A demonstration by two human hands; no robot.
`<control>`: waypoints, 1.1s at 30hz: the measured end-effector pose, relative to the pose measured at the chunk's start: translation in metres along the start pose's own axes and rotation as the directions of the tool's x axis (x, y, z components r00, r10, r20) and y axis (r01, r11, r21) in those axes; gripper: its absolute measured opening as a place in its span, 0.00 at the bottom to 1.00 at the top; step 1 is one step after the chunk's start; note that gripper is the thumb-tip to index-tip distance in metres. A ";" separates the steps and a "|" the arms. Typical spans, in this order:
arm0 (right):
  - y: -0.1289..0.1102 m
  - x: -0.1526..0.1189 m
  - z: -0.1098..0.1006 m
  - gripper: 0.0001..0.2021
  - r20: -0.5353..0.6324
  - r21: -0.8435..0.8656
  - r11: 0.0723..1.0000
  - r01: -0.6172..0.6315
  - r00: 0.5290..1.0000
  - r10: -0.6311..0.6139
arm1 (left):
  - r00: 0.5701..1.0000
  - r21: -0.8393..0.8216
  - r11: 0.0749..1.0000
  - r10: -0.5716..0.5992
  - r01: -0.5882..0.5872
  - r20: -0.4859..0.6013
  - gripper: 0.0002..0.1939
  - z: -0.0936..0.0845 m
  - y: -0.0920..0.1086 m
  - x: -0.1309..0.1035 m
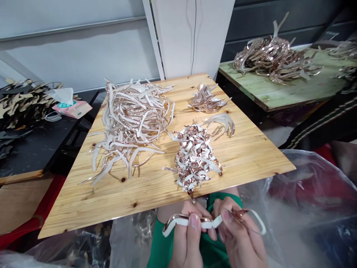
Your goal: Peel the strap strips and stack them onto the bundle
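Just in front of the table's near edge, my left hand (189,234) pinches a curved strip (206,222), white on one face and shiny rose-gold on the other. My right hand (237,230) grips the same strip further along, and its free end curls out past the fingers on the right. The other end bends down left of my left hand. Beyond my hands, a heap of small crumpled white and rose-gold scraps (193,156) lies at the table's near edge. A large tangled pile of similar long strips (136,115) covers the table's left part.
The wooden table (251,156) also bears a small bundle of strips (208,98) and a few loose ones (223,123). Left, a dark table (55,137) holds a pink tissue pack (73,108). A green table (279,91) with more strips stands right, near clear plastic bags (306,208).
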State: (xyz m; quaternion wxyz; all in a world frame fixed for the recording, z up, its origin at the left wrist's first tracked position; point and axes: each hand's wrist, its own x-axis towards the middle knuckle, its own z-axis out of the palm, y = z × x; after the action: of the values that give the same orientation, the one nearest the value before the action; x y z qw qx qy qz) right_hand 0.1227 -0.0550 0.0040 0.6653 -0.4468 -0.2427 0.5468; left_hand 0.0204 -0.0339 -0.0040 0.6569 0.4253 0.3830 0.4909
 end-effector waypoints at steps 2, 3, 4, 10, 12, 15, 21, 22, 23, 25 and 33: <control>-0.002 0.001 -0.002 0.18 0.028 0.158 0.986 -0.049 0.999 0.045 | 1.000 -0.144 0.989 0.021 -0.020 0.002 0.19 0.005 -0.003 -0.001; -0.004 0.002 -0.003 0.18 0.055 0.226 0.970 -0.083 0.996 0.073 | 1.000 -0.220 0.975 0.027 -0.026 0.002 0.18 0.007 -0.003 -0.002; -0.005 0.002 -0.004 0.18 0.083 0.288 0.951 -0.114 0.992 0.094 | 0.999 -0.284 0.958 0.035 -0.034 -0.002 0.18 0.010 -0.003 -0.002; -0.019 0.003 -0.003 0.18 0.117 0.534 0.832 -0.148 0.988 0.101 | 0.980 -0.439 0.878 0.142 -0.190 -0.140 0.17 0.017 -0.004 -0.002; -0.025 0.004 -0.002 0.17 0.073 0.603 0.788 -0.129 0.992 0.106 | 0.965 -0.470 0.844 0.199 -0.258 -0.173 0.16 0.014 -0.007 -0.001; -0.032 0.006 -0.003 0.16 -0.010 0.659 0.747 -0.082 0.993 0.118 | 0.943 -0.451 0.829 0.275 -0.331 -0.185 0.16 0.009 -0.011 -0.002; -0.033 0.009 -0.001 0.14 -0.079 0.704 0.710 -0.031 0.989 0.122 | 0.916 -0.413 0.818 0.337 -0.400 -0.218 0.18 0.016 -0.015 -0.007; -0.033 0.009 0.000 0.14 -0.085 0.701 0.712 -0.021 0.990 0.114 | 0.919 -0.425 0.817 0.311 -0.390 -0.244 0.19 0.018 -0.013 -0.007; -0.032 0.010 0.000 0.14 -0.095 0.687 0.727 -0.005 0.991 0.096 | 0.923 -0.440 0.816 0.283 -0.374 -0.259 0.19 0.019 -0.012 -0.006; -0.032 0.010 0.002 0.14 -0.098 0.620 0.784 0.041 0.995 0.026 | 0.939 -0.466 0.822 0.230 -0.328 -0.255 0.19 0.018 -0.008 -0.003; -0.022 -0.003 0.006 0.15 0.275 0.324 0.945 -0.035 0.960 -0.058 | 0.988 -0.418 0.904 -0.025 0.087 0.152 0.27 -0.001 -0.001 -0.007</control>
State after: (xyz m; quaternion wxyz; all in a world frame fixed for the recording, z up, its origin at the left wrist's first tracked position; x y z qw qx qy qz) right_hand 0.1282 -0.0554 0.0264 0.6919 -0.2472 -0.2435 0.6332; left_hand 0.0180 -0.0409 -0.0050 0.7730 0.2956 0.2312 0.5115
